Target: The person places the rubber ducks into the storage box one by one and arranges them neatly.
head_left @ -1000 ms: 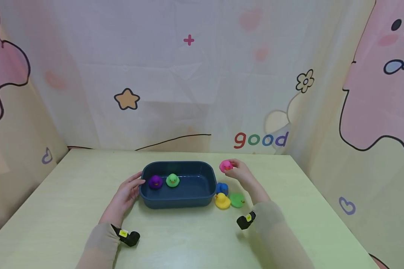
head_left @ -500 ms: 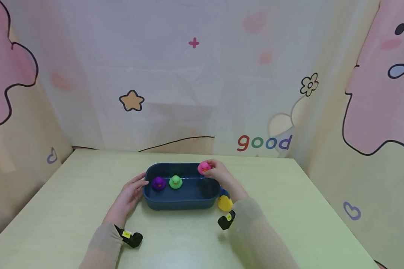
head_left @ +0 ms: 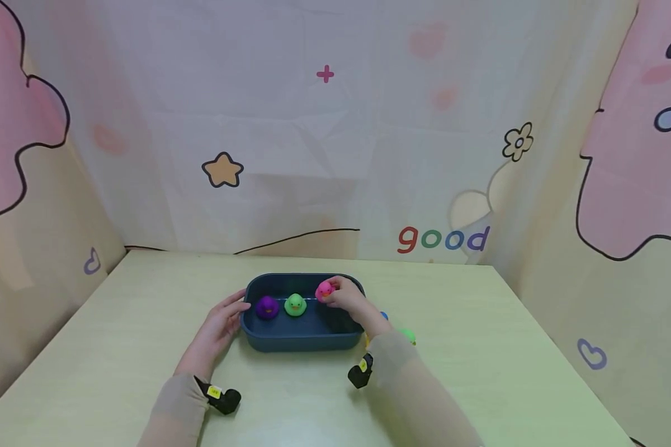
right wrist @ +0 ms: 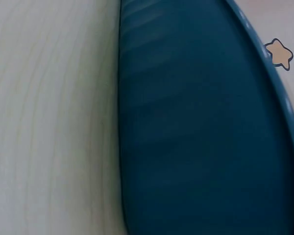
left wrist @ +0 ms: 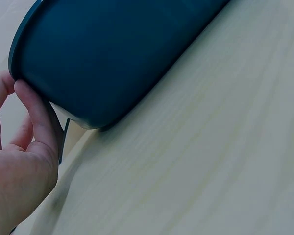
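A dark blue rectangular tub (head_left: 307, 343) stands on the table, with a purple toy duck (head_left: 267, 307) and a light green toy duck (head_left: 295, 305) inside. My left hand (head_left: 219, 323) holds the tub's left end; in the left wrist view its thumb and a finger (left wrist: 36, 110) meet the rim. Between the fingertips of my right hand (head_left: 351, 299) is a pink toy duck (head_left: 325, 291), over the tub's right half. The right wrist view shows the tub's outer wall (right wrist: 196, 112), with the right hand out of frame.
Right of the tub, partly hidden by my right arm, are a green duck (head_left: 408, 335), a bit of a blue duck (head_left: 384, 315) and a sliver of yellow. A printed cloth (head_left: 291, 136) hangs behind the pale table (head_left: 291, 397).
My right hand has carried the pink duck leftward from beyond the tub's right end, then lower, to over its inside. The left hand stays at the tub's left end.
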Available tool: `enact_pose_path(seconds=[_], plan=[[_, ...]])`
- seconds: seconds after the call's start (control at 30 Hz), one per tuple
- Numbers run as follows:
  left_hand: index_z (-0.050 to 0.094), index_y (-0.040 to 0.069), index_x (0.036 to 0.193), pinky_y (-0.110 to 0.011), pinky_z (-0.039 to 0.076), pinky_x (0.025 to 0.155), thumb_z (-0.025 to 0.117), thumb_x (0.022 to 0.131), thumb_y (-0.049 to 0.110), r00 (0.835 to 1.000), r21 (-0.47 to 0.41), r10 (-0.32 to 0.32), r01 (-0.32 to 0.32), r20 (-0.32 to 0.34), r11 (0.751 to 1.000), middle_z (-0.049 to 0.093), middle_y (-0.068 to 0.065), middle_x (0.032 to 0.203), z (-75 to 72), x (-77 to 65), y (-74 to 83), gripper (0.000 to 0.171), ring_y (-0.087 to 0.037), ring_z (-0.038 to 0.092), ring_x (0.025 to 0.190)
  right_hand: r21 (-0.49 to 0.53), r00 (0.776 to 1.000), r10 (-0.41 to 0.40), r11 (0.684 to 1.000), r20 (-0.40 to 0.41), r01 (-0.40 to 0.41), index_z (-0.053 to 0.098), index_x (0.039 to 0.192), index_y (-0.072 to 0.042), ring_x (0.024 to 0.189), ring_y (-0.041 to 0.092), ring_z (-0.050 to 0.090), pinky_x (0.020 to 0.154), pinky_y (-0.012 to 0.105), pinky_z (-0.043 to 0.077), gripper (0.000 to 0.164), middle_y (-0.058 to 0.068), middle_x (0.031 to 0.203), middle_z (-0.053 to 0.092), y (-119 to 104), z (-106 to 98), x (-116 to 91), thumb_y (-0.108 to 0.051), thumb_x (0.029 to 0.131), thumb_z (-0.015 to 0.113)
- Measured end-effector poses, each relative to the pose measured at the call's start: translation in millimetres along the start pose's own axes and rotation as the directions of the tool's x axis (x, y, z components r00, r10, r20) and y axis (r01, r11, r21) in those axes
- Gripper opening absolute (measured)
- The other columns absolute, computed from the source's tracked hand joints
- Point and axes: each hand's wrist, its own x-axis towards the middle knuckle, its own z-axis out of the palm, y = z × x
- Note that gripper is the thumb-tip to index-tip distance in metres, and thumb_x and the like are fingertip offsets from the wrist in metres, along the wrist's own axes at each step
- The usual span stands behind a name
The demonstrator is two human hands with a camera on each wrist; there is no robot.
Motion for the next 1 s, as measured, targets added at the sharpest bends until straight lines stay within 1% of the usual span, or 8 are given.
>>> enact_pose_path(seconds=[0.13,0.23,0.43,0.57,0.73,0.87,1.0], plan=[[0.027,0.002,0.15,-0.01,0.052,0.067,0.049,0.097,-0.004,1.0,0.005,0.002,-0.002,0.006,1.0,0.069,0.009,0.092,-0.7,-0.3,-0.5,0.058,0.003,0.064,0.074,-0.011,1.0,-0.002,1.0,-0.003,0.002,0.054,0.123,0.009,0.099,0.029,0.061,0.092,0.038,0.056,0.04,0.023,0.12,0.058,1,4,1,0.006,0.085,0.066],[0.027,0.001,0.15,-0.01,0.052,0.066,0.049,0.096,-0.005,1.0,0.008,0.009,-0.009,0.006,1.0,0.069,0.008,0.092,-0.8,-0.2,-1.2,0.059,0.002,0.064,0.074,-0.032,1.0,-0.005,0.999,-0.005,0.005,0.054,0.123,0.008,0.1,0.029,0.06,0.093,0.039,0.056,0.04,0.023,0.121,0.058,5,6,3,0.004,0.085,0.067],[0.036,0.002,0.144,-0.011,0.053,0.067,0.049,0.095,-0.006,1.0,0.007,0.019,-0.019,-0.001,1.0,0.069,0.007,0.09,-0.6,1.6,-2.4,0.052,0.001,0.064,0.073,-0.16,0.999,-0.021,0.987,-0.024,0.017,0.06,0.119,0.004,0.1,0.028,0.056,0.093,0.04,0.053,0.038,0.019,0.116,0.061,12,10,6,-0.002,0.083,0.07],[0.035,0.002,0.144,-0.011,0.053,0.068,0.049,0.095,-0.006,1.0,0.011,0.018,-0.018,-0.009,1.0,0.069,0.007,0.09,-0.8,2.5,-2.6,0.052,0.001,0.064,0.074,-0.22,0.998,-0.047,0.975,-0.03,0.039,0.063,0.113,0.003,0.098,0.028,0.056,0.093,0.043,0.051,0.034,0.019,0.11,0.064,12,12,7,-0.003,0.081,0.073],[0.034,0.003,0.145,-0.01,0.053,0.067,0.049,0.095,-0.006,1.0,0.007,0.013,-0.013,-0.01,1.0,0.069,0.008,0.089,-0.6,2.2,-2.7,0.053,0.002,0.063,0.073,-0.274,0.999,-0.035,0.961,-0.015,0.029,0.063,0.113,0.004,0.099,0.028,0.056,0.093,0.043,0.051,0.034,0.018,0.109,0.064,13,13,7,-0.004,0.081,0.073],[0.036,0.004,0.143,-0.01,0.052,0.066,0.049,0.096,-0.006,1.0,-0.004,0.009,-0.009,-0.013,1.0,0.068,0.007,0.087,0.1,1.9,-3.0,0.05,0.002,0.063,0.07,-0.293,1.0,-0.028,0.956,-0.009,0.024,0.063,0.113,0.004,0.099,0.028,0.057,0.094,0.042,0.051,0.034,0.019,0.11,0.064,14,13,8,-0.003,0.082,0.072],[0.033,0.003,0.147,-0.01,0.052,0.066,0.049,0.096,-0.005,1.0,-0.008,0.005,-0.005,-0.011,1.0,0.068,0.007,0.088,-0.3,1.5,-3.1,0.054,0.002,0.063,0.071,-0.302,1.0,-0.025,0.953,-0.015,0.019,0.063,0.112,0.004,0.099,0.028,0.056,0.094,0.042,0.052,0.033,0.019,0.112,0.064,16,13,8,-0.001,0.081,0.072]])
